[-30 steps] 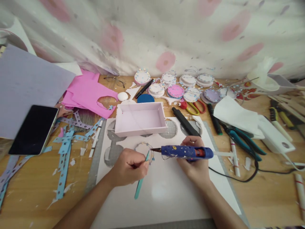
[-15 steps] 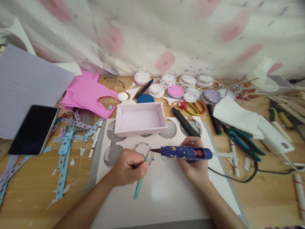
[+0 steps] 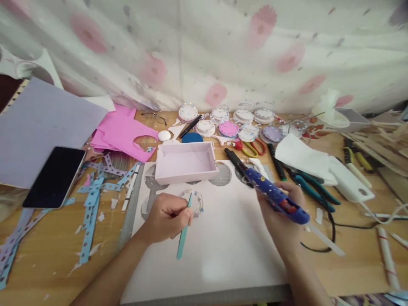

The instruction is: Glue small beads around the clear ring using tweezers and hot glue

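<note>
Pinched in my left hand point(image 3: 169, 216) is a thin teal stick point(image 3: 182, 242), its upper tip over a small round piece with a beaded-looking rim point(image 3: 198, 203). That piece lies on a white sheet point(image 3: 219, 242). My right hand point(image 3: 283, 221) is wrapped round a blue glue gun point(image 3: 270, 193), whose nozzle points up and left beside a black marker. A white glue stick point(image 3: 327, 240) sticks out of the gun's back end. Behind my hands stands a pale pink open box point(image 3: 186, 163).
Decorated discs point(image 3: 228, 128) line the back. At the left lie a phone point(image 3: 55, 176), pink sheets point(image 3: 119, 131) and blue punched strips point(image 3: 89, 221). Teal pliers point(image 3: 314, 187), a white device point(image 3: 350, 180) and a black cable point(image 3: 333, 233) are at the right.
My right hand has swung the glue gun away to the right, and its nozzle has left the round piece. My left hand still holds the teal stick, now slightly further left. The view has shifted.
</note>
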A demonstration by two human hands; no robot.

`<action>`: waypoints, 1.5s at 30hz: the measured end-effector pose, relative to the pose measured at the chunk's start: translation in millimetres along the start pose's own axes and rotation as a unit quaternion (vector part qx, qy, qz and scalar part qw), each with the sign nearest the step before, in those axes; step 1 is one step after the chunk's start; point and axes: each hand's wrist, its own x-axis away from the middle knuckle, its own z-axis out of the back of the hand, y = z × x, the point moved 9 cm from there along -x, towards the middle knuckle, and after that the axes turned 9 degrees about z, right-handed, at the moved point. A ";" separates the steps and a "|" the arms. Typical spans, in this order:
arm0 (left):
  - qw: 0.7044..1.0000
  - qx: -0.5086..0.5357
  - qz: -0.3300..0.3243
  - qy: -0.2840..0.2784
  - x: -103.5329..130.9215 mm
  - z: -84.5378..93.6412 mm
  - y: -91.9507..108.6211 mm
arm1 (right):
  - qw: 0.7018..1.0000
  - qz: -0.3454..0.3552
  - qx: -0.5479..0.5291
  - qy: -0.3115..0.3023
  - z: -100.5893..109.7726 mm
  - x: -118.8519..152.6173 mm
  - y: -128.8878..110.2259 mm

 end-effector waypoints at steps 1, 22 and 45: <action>1.000 0.000 -0.005 0.007 1.4 3.4 4.8 | 1.000 -0.006 0.024 0.003 8.8 0.5 7.4; 0.954 0.181 0.234 0.052 39.9 -27.4 -15.9 | 0.953 0.261 0.152 -0.007 32.6 27.5 -18.6; 0.983 -0.040 -0.073 0.164 18.9 15.2 29.0 | 0.927 0.203 -0.308 -0.065 -42.6 25.5 -75.5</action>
